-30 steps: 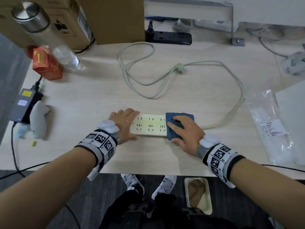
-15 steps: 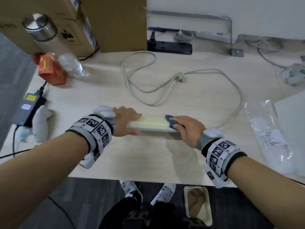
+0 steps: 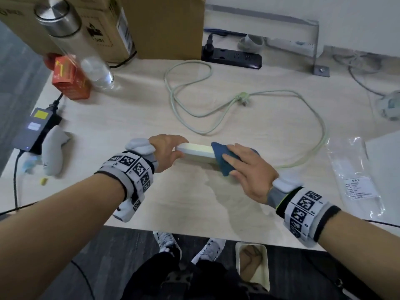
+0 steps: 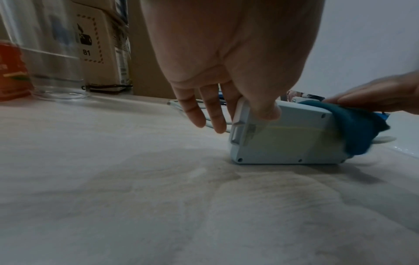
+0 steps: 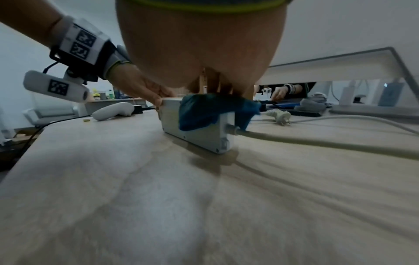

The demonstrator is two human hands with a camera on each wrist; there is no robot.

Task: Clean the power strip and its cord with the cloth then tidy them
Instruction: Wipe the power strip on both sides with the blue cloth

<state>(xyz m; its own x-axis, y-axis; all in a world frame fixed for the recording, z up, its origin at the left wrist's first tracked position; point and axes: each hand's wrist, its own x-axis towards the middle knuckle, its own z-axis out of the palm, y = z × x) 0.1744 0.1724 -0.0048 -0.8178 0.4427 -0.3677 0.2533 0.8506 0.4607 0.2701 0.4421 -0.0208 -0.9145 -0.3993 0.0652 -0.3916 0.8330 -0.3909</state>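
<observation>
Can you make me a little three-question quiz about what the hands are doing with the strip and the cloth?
1. True or false: the strip lies flat with its sockets facing up.
2. Which hand presses the cloth on the strip? A) left hand B) right hand
3. Fill in: the plug on the cord lies loose on the ____.

Key:
1. False. It stands on its long edge, with its back towards the person.
2. B. The right hand covers the cloth; the left hand grips the other end.
3. Table.
</observation>
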